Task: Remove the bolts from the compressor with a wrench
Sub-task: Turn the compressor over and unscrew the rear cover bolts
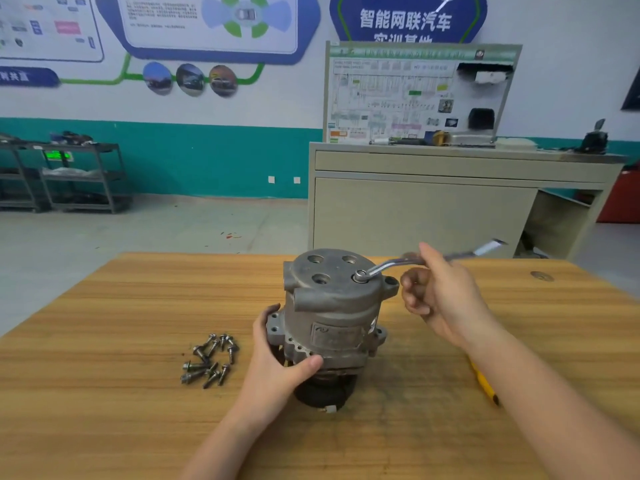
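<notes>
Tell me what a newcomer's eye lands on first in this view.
First, the grey compressor standing upright in the middle of the wooden table, the left hand gripping its lower body. Next, the wrench, its ring end seated on the compressor's top face, with the right hand on its handle. Then the heap of loose bolts lying on the table to the compressor's left.

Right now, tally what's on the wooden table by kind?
compressor: 1
wrench: 1, ring end on the compressor's top
loose bolts: about 11, piled and overlapping, so the count is approximate
yellow-handled tool: 1, partly hidden by the right arm
Total: about 14
</notes>
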